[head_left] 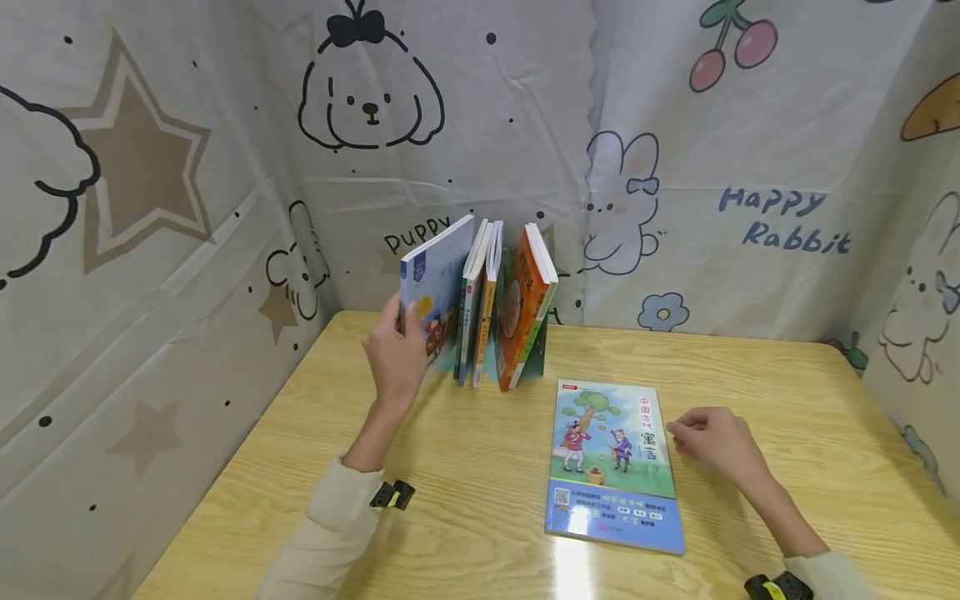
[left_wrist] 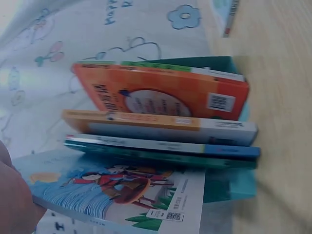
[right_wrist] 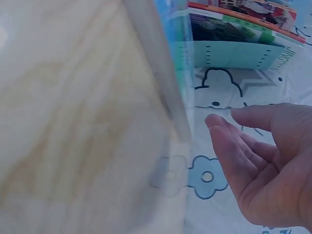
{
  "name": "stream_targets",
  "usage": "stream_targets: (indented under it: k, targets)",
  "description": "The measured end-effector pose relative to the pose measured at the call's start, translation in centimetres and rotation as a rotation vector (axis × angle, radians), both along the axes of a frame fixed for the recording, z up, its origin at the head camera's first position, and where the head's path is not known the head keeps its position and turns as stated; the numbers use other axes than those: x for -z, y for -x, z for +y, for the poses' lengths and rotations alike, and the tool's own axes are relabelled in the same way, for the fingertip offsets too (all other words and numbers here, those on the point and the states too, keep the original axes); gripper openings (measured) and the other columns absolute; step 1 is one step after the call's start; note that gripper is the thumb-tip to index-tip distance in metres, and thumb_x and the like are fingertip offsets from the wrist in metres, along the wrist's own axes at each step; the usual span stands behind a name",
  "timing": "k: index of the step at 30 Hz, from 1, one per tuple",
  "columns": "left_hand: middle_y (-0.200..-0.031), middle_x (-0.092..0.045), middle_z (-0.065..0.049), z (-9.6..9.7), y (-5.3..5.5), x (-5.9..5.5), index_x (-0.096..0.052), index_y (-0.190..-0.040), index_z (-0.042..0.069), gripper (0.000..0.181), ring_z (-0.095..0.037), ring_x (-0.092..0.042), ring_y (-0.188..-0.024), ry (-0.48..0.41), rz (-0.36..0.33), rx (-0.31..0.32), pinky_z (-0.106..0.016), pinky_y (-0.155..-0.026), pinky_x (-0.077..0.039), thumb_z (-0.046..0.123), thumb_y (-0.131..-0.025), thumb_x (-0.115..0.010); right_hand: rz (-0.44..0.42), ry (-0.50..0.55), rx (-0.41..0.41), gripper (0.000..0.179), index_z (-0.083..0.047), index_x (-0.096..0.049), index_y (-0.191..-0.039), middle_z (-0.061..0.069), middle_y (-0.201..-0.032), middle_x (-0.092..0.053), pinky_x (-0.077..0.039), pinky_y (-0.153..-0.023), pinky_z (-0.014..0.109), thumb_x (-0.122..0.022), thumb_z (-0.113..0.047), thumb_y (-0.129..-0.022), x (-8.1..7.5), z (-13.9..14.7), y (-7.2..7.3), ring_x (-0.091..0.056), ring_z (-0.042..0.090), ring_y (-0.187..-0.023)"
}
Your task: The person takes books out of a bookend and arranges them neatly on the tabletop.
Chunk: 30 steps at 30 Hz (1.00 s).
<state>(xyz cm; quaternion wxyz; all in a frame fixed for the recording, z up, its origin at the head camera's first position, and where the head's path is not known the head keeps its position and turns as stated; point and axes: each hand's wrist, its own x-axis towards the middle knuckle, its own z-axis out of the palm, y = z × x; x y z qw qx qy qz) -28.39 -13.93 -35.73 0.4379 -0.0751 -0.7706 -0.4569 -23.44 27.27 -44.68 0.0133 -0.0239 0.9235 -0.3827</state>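
Note:
My left hand grips a pale blue picture book by its spine side, at the left end of a row of upright books. In the left wrist view that book leans apart from the others, its cover showing figures and a barcode. My right hand is just off the right edge of a book lying flat, which has a green and blue cover with a tree and two figures. Its fingers are loosely bent with nothing between them, as the right wrist view shows.
Several books, among them an orange one and a yellow-spined one, stand in a teal bookend near the back of the wooden table. A printed cloth hangs behind and along the sides.

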Motion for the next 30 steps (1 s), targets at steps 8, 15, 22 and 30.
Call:
stream_targets:
  k: [8,15,22,30]
  targets:
    - [-0.091,-0.074,-0.019,0.0,-2.1,-2.2,-0.068,-0.119,-0.003,0.024,-0.028,-0.064,-0.059,-0.030,0.127,-0.023,-0.018,-0.050,-0.042,0.008,-0.101,-0.056,0.103,0.033,0.016,0.032,0.005,-0.070,-0.108,0.008,-0.086,-0.073,-0.058,-0.064,0.032,-0.063,-0.025,-0.100,-1.9,-0.5,0.0,-0.072,0.028,-0.079]
    - [-0.100,-0.074,-0.017,0.1,-3.7,-3.8,-0.068,-0.119,-0.003,0.023,-0.032,-0.073,-0.081,0.007,0.236,-0.043,-0.045,-0.059,-0.058,0.005,-0.100,-0.059,0.164,0.074,0.022,0.036,0.007,-0.067,-0.115,0.015,-0.095,-0.073,-0.060,-0.071,0.034,-0.060,-0.026,-0.102,-3.0,-0.7,0.1,-0.071,0.031,-0.087]
    - [-0.095,-0.074,-0.019,0.7,-5.1,-4.8,-0.068,-0.117,-0.006,0.021,-0.031,-0.072,-0.072,0.061,0.289,0.015,-0.036,-0.055,-0.056,0.001,-0.098,-0.061,0.234,0.150,-0.001,0.036,0.007,-0.066,-0.119,0.019,-0.103,-0.072,-0.057,-0.071,0.021,-0.062,-0.025,-0.101,-3.5,-0.9,-0.3,-0.069,0.003,-0.082]
    - [-0.096,-0.073,-0.020,2.1,-6.2,-4.4,-0.066,-0.121,-0.007,0.024,-0.027,-0.070,-0.066,0.022,0.160,0.223,-0.015,-0.055,-0.050,-0.001,-0.100,-0.058,0.301,0.276,-0.132,0.037,0.005,-0.063,-0.126,0.021,-0.116,-0.068,-0.052,-0.079,0.014,-0.066,-0.019,-0.099,-4.4,-2.5,-0.5,-0.064,-0.004,-0.096]
